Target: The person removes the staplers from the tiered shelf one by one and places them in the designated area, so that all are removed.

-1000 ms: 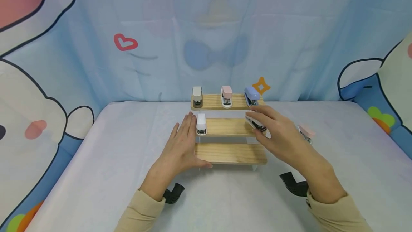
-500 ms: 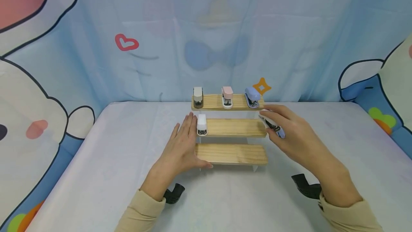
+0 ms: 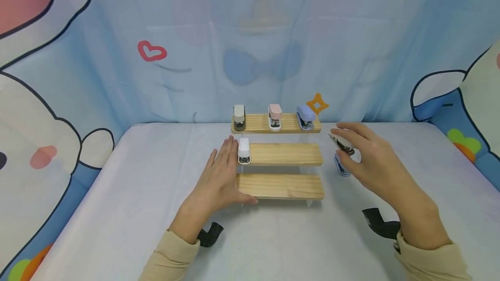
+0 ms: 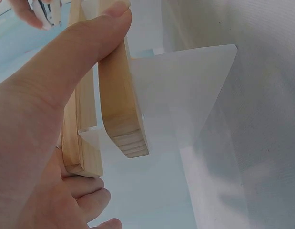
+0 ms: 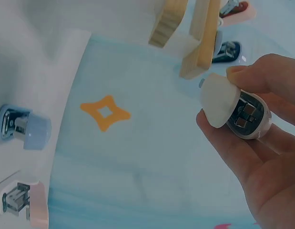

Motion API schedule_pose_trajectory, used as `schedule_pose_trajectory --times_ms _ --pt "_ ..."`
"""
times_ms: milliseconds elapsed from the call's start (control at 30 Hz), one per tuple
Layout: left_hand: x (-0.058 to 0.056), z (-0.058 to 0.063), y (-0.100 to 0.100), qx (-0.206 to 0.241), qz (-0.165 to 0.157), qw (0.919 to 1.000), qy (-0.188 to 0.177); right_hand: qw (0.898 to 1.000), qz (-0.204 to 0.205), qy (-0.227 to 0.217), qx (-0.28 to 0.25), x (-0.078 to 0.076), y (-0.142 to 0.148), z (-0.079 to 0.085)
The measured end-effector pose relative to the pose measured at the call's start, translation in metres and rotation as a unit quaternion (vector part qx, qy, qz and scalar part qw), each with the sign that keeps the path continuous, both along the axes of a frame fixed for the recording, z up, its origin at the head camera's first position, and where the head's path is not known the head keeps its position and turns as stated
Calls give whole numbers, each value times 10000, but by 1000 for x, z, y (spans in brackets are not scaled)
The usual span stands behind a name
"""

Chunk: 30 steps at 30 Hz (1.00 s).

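Right hand [image 3: 373,161] pinches a small white stapler [image 3: 345,145] at two o'clock from the three-tiered wooden shelf [image 3: 281,186].
Head view: the left hand [image 3: 219,177] touches the shelf's nine o'clock end, fingers straight; a small blue stapler [image 3: 340,167] rests on the white-covered table [image 3: 281,246], six o'clock from the held one. Left wrist view: that hand's thumb lies over the shelf's edge. Right wrist view: the white stapler sits between thumb and fingers, at the hand's ten o'clock.
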<state>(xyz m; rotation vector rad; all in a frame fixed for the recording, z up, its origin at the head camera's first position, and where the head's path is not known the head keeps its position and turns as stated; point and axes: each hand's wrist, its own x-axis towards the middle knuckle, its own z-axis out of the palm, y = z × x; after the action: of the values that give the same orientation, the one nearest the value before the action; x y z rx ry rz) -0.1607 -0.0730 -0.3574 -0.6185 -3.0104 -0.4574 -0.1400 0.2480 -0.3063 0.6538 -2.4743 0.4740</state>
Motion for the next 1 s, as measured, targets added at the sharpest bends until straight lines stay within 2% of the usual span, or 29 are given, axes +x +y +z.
schedule_pose_trajectory --times_ms 300,567,833,1000 --pt "0 0 -1 43 -18 10000 30 9998 -185 18 -5 -2 14 2" --pt "0 1 2 72 -36 10000 -11 9987 -433 -279 28 -2 20 2" --pt "-1 1 4 58 -43 10000 -15 9984 -529 -208 70 -3 33 -1" --pt "0 0 1 55 6 10000 10 9967 -743 -339 48 -4 40 -1"
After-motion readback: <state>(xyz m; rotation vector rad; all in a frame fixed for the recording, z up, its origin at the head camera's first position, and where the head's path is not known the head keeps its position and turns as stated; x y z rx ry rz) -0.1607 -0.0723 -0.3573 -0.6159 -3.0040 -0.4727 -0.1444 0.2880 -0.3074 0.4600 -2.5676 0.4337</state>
